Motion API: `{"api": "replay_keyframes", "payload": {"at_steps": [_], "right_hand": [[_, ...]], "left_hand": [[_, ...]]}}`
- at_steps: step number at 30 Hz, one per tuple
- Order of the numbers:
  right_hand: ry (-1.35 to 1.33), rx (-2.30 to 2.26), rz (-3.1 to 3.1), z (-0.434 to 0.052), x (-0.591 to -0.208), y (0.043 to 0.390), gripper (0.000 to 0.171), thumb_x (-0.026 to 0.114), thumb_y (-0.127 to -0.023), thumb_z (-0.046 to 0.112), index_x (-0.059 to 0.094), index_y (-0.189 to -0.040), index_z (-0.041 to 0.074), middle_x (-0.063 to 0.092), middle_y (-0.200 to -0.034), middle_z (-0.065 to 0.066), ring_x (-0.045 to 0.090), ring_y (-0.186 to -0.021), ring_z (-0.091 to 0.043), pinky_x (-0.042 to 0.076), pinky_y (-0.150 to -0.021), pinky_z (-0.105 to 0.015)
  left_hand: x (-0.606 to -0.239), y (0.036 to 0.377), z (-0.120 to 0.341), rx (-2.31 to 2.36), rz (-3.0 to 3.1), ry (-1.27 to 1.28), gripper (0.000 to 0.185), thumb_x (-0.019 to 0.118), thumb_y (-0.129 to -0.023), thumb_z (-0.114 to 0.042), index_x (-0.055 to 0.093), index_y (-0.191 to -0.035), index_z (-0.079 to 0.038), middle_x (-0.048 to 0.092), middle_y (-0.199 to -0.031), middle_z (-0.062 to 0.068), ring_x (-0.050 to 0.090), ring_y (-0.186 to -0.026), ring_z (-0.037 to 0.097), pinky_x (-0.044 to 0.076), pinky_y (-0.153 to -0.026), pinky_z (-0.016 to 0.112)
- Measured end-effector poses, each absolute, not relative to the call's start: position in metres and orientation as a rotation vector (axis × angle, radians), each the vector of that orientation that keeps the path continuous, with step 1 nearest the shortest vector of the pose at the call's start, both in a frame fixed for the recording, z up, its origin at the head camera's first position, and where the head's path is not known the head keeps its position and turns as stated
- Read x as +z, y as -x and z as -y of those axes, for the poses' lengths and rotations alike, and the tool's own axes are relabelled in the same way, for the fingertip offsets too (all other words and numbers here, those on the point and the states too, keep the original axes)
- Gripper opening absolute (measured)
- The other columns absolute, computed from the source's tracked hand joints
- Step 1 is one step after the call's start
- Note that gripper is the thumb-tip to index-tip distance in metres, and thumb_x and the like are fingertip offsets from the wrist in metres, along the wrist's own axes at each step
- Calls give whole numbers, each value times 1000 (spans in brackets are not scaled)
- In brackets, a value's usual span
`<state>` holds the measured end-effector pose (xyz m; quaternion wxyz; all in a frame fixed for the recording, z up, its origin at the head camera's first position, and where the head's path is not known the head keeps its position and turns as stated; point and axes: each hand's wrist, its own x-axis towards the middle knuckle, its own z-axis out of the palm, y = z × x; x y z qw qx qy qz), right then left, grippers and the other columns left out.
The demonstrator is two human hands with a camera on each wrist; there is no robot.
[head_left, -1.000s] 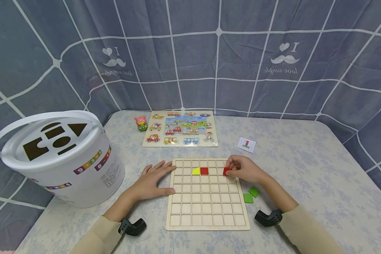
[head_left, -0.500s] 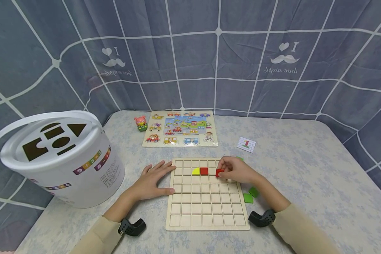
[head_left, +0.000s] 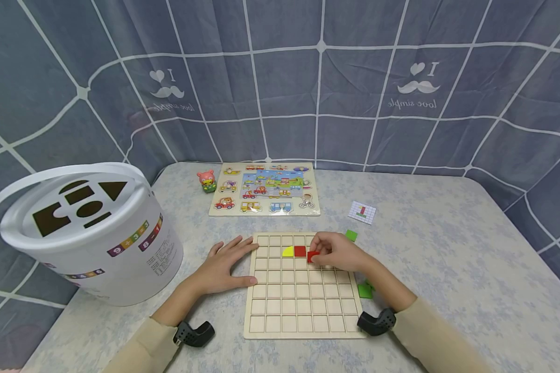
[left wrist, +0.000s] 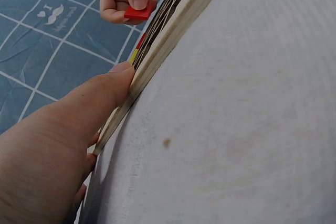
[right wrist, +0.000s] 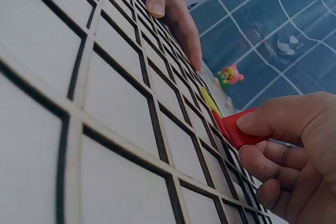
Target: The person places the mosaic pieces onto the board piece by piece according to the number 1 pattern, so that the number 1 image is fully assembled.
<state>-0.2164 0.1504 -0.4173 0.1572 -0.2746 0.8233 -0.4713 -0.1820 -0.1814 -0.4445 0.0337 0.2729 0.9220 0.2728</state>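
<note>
A wooden grid board [head_left: 305, 300] lies on the table. In its second row sit a yellow quarter-round piece [head_left: 288, 252] and, beside it on the right, a red square tile [head_left: 299, 251]. My right hand [head_left: 339, 252] pinches another red square tile [right wrist: 242, 129] between thumb and fingers, just right of the placed red one; in the left wrist view it hangs above the grid. My left hand [head_left: 225, 266] lies with spread fingers at the board's left edge, its fingertips and thumb touching the rim. Green square tiles [head_left: 365, 291] lie right of the board, partly behind my right arm.
Another green tile [head_left: 351, 235] lies past the board's upper right corner. A pattern card [head_left: 362, 212] and a wrapped vehicle puzzle [head_left: 264, 189] lie farther back. Left of the puzzle stands a pink-headed figurine [head_left: 207, 181]. A white bucket [head_left: 135, 264] with a shape-hole lid fills the left side.
My right hand has moved left across the board with the pinched red tile, closer to the placed red one. The green tile behind it has come into view. My left hand stays still.
</note>
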Motion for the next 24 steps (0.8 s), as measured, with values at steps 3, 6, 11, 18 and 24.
{"api": "replay_keyframes", "payload": {"at_steps": [3, 6, 11, 18, 24], "right_hand": [[799, -1346, -2351, -147, -417, 215, 13, 71, -86, 4, 62, -95, 3, 61, -81, -2, 56, -69, -17, 47, -63, -25], [810, -1347, -2345, -142, -418, 214, 13, 71, -87, 5, 62, -96, 4, 61, -82, -2, 57, -69, -17, 47, -63, -25], [820, -1352, -2334, -136, -422, 214, 13, 71, -88, 6, 62, -98, 3, 61, -83, -2, 57, -72, -16, 47, -67, -25], [860, -1338, -2341, -131, -424, 213, 7, 65, -90, 3, 63, -97, 5, 61, -83, 0, 56, -76, -16, 47, -69, -25], [880, -1345, -2330, -130, -426, 212, 8, 67, -91, 6, 63, -98, 5, 62, -84, 0, 56, -76, -15, 49, -69, -26]], "left_hand": [[-444, 182, 182, 840, -2835, -841, 82, 69, -81, -59, 44, -149, -21, 34, -156, 3, 20, -146, 30, 6, -110, 61], [-444, 182, 182, 839, -2833, -841, 81, 69, -81, -59, 43, -149, -21, 34, -156, 4, 20, -146, 31, 6, -111, 61], [-443, 182, 181, 836, -2834, -838, 81, 69, -81, -59, 43, -149, -21, 34, -156, 3, 20, -146, 30, 6, -111, 61], [-444, 182, 181, 836, -2832, -835, 82, 69, -81, -59, 43, -149, -21, 33, -156, 3, 20, -146, 30, 5, -111, 60], [-444, 182, 181, 838, -2834, -834, 81, 69, -81, -59, 44, -149, -21, 34, -156, 4, 20, -146, 30, 6, -111, 61]]}}
